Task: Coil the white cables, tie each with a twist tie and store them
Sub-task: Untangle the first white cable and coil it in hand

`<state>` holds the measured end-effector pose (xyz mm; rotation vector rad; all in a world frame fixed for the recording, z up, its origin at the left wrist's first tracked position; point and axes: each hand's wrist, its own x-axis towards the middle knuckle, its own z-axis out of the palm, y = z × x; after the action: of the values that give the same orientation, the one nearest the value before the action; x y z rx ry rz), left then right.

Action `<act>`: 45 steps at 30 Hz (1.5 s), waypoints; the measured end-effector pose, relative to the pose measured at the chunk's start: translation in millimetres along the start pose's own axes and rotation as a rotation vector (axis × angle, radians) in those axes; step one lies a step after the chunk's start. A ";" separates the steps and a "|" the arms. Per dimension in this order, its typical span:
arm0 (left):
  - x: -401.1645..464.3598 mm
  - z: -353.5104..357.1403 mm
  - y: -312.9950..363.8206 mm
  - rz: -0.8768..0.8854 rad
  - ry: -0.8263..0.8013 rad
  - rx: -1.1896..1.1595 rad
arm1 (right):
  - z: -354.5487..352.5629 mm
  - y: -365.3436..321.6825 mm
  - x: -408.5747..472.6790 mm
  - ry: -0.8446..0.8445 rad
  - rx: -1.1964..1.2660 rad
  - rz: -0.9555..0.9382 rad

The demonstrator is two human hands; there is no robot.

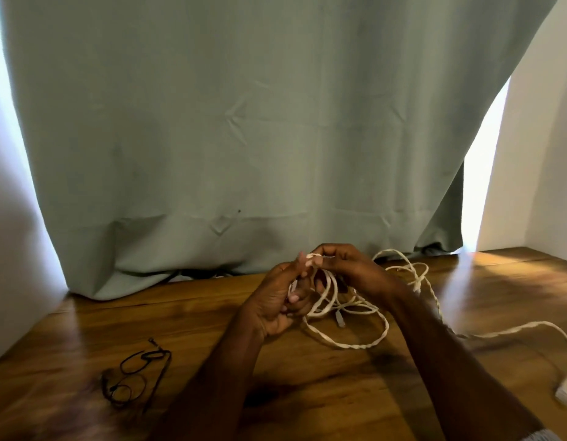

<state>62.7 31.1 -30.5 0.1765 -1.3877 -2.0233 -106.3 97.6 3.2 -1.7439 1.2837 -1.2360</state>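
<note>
Nearest us, folded eyeglasses (136,374) lie on the worktop (307,393). Above it, our left hand (277,302) curls around white cable (346,326) loops; our right hand (346,265) pinches a strand. Loose cable trails right across the worktop to a connector (563,393).

Eyeglasses (136,374) block left tabletop (69,329); cable loops (349,323) clutter right.
</note>
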 end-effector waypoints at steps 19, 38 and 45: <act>15.6 11.5 -5.3 0.058 0.170 -0.199 | 10.4 4.7 3.8 0.241 0.140 0.131; 18.0 -24.5 37.9 0.305 0.248 -0.340 | 27.5 16.5 8.1 -0.037 -1.286 0.040; 23.5 -15.9 30.1 0.278 0.446 0.098 | 42.3 -7.1 4.2 -0.008 -1.384 -0.130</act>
<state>65.4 -1.5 -5.1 0.4252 -1.1534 -1.5697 -63.9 94.4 -4.2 -2.6976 2.3004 -0.2408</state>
